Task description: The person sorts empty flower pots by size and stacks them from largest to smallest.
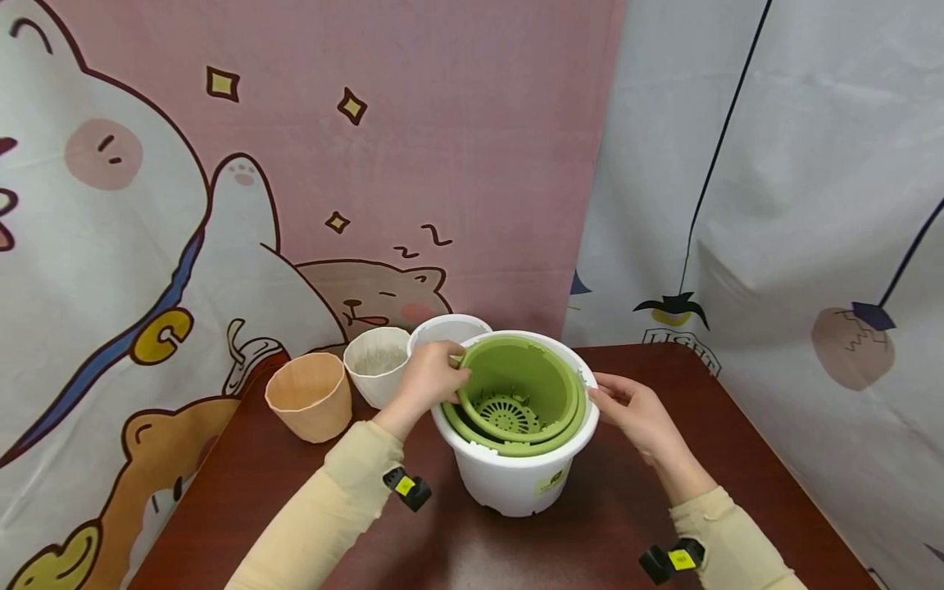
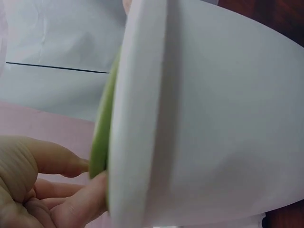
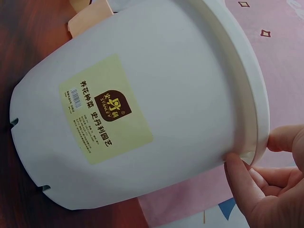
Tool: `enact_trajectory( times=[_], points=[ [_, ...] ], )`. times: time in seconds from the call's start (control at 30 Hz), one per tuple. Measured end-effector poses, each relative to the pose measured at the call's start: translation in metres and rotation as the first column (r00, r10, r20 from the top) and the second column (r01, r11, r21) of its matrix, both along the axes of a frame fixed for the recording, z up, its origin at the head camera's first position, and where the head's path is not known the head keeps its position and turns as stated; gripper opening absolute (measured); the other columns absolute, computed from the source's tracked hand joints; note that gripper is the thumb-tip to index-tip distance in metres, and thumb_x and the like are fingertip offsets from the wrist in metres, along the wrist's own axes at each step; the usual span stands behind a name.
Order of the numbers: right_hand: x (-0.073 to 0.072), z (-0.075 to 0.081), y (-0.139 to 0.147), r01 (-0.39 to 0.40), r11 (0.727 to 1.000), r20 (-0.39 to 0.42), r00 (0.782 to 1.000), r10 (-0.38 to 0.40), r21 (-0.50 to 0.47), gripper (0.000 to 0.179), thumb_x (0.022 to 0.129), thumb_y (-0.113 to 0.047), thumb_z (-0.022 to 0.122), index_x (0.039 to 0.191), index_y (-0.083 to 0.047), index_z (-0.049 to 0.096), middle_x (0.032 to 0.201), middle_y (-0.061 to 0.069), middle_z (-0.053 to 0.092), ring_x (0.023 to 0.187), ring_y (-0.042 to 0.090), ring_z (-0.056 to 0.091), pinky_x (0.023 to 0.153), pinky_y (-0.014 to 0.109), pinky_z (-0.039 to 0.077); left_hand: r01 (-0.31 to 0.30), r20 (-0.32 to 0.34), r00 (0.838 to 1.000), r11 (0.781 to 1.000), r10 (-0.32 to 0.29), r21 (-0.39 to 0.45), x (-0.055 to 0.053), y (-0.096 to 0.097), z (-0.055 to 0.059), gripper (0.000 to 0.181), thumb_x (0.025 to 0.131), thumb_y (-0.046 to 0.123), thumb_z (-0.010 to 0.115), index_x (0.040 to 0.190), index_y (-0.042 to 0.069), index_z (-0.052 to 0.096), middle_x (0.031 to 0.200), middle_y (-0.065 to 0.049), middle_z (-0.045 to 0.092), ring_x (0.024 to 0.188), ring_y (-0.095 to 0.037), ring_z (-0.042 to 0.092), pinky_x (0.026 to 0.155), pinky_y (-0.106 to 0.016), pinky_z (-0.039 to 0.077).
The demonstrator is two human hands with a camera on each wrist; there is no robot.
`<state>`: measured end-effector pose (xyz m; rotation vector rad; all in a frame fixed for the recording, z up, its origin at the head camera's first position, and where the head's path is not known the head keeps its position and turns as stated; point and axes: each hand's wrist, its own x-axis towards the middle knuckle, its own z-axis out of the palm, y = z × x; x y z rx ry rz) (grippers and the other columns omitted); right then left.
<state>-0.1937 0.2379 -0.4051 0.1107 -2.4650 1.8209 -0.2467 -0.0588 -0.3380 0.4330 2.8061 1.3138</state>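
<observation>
A large white flower pot (image 1: pixel 507 483) stands upright on the table with two green pots nested inside it. The inner green pot (image 1: pixel 527 367) has a slotted bottom and sits a little off-centre within the outer green pot (image 1: pixel 509 450). At its left side, my left hand (image 1: pixel 431 377) pinches the inner pot's rim between thumb and fingers; the left wrist view shows the green rim (image 2: pixel 100 137) between them. My right hand (image 1: pixel 636 416) grips the white pot's rim at the right. A yellowish label (image 3: pixel 107 111) is on the white pot's side.
Left of the nested pots stand a peach pot (image 1: pixel 313 401), a cream pot (image 1: pixel 376 373) and another white pot (image 1: pixel 435 329), partly hidden. All are on a dark reddish table (image 1: pixel 634 524). A printed cloth (image 1: pixel 442 164) hangs behind it.
</observation>
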Motion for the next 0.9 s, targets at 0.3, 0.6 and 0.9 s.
enact_trajectory(
  times=[0.3, 0.6, 0.9],
  points=[
    [-0.001, 0.000, -0.001, 0.002, 1.000, 0.005, 1.000, -0.002, -0.011, 0.051, 0.098, -0.018, 0.064, 0.136, 0.013, 0.049, 0.124, 0.029, 0.059, 0.097, 0.015, 0.066, 0.081, 0.029, 0.058, -0.046, -0.011, 0.999, 0.996, 0.047, 0.077, 0.004, -0.016, 0.018, 0.040, 0.088, 0.005, 0.065, 0.127, -0.006, 0.062, 0.105, -0.022, 0.071, 0.062, -0.024, 0.071, 0.055, -0.027, 0.058],
    [0.000, 0.001, -0.002, 0.007, 1.000, 0.003, 1.000, -0.006, -0.014, 0.050, 0.098, -0.017, 0.063, 0.136, 0.013, 0.049, 0.124, 0.030, 0.059, 0.097, 0.015, 0.066, 0.080, 0.028, 0.058, -0.060, -0.047, 0.997, 0.994, 0.064, 0.089, 0.005, -0.036, 0.018, 0.038, 0.089, 0.007, 0.067, 0.124, -0.006, 0.063, 0.108, -0.022, 0.070, 0.088, -0.028, 0.072, 0.069, -0.030, 0.060],
    [0.001, 0.001, -0.002, -0.005, 1.000, 0.000, 1.000, 0.005, -0.027, 0.051, 0.098, -0.016, 0.063, 0.136, 0.014, 0.048, 0.125, 0.031, 0.058, 0.095, 0.011, 0.066, 0.079, 0.027, 0.057, -0.049, -0.150, 0.988, 0.999, 0.046, -0.012, 0.000, -0.054, 0.008, 0.044, 0.090, 0.012, 0.066, 0.130, -0.006, 0.060, 0.109, -0.020, 0.071, 0.101, -0.033, 0.069, 0.090, -0.044, 0.054]
  ],
)
